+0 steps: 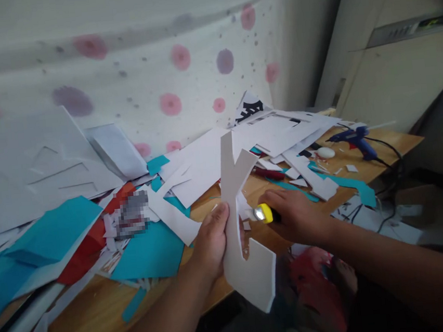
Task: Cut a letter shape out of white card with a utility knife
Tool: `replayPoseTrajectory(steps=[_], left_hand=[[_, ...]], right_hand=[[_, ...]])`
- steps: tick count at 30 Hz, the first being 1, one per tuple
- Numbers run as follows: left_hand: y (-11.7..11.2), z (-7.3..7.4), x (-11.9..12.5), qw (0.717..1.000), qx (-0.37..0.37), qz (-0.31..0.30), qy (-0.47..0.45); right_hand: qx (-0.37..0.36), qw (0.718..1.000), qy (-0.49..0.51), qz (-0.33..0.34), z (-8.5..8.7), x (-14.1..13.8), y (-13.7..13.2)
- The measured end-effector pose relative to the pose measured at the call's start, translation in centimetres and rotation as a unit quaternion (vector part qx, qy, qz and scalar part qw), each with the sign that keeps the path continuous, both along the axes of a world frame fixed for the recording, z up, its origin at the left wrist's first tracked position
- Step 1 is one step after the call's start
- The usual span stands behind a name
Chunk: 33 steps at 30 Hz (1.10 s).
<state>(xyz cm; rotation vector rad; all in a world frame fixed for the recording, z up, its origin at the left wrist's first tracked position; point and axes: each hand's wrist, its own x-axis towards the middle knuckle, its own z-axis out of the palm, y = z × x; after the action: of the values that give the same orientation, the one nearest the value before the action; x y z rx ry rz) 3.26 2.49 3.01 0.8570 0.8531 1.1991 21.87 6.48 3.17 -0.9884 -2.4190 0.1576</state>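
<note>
My left hand (212,240) is closed on a white foam-board cutout (239,221) shaped like a letter, holding it upright over the table's front edge. My right hand (294,214) grips a yellow utility knife (264,213), its metal tip set against the cutout's right side near the middle. Both forearms reach in from the bottom of the view.
The wooden table (90,309) is littered with white foam-board offcuts (201,162), teal paper sheets (151,251) and a red sheet (84,252). A blue glue gun (354,140) with its cable lies at the far right. A spotted cloth (137,64) hangs behind.
</note>
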Motion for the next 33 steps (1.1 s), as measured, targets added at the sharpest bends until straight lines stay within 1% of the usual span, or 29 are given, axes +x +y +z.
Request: replayPoseTrajectory(steps=[3, 7, 11, 14, 18, 20, 22, 27, 33], left_hand=[[-0.3, -0.1, 0.0, 1.0, -0.02, 0.012, 0.015], [-0.6, 0.1, 0.0, 0.999, -0.038, 0.026, 0.007], [-0.8, 0.2, 0.0, 0.999, -0.046, 0.001, -0.016], [-0.9, 0.3, 0.1, 0.998, -0.033, -0.022, -0.043], [-1.1, 0.5, 0.2, 0.998, -0.014, -0.026, -0.06], [-1.1, 0.5, 0.3, 0.998, -0.008, -0.029, -0.062], [-1.2, 0.6, 0.4, 0.998, -0.012, -0.029, -0.063], [-1.1, 0.6, 0.4, 0.997, -0.022, -0.035, -0.072], [-1.2, 0.8, 0.4, 0.994, -0.007, -0.057, -0.09]], right_hand=[[0.034, 0.999, -0.03, 0.016, 0.2, -1.2, -0.5], [0.063, 0.997, -0.033, 0.028, 0.4, -2.0, -0.7], [0.08, 0.996, -0.033, 0.022, 0.5, -2.4, -0.8], [0.092, 0.995, -0.037, 0.01, 0.7, -2.4, -0.7], [0.112, 0.993, -0.028, -0.026, 0.8, -2.1, -0.4], [0.121, 0.992, -0.025, -0.027, 0.8, -2.0, -0.4], [0.122, 0.992, -0.027, -0.015, 0.9, -2.0, -0.5], [0.093, 0.995, -0.045, 0.004, 1.5, -2.3, -1.0], [0.11, 0.993, -0.049, 0.01, 1.6, -2.2, -1.0]])
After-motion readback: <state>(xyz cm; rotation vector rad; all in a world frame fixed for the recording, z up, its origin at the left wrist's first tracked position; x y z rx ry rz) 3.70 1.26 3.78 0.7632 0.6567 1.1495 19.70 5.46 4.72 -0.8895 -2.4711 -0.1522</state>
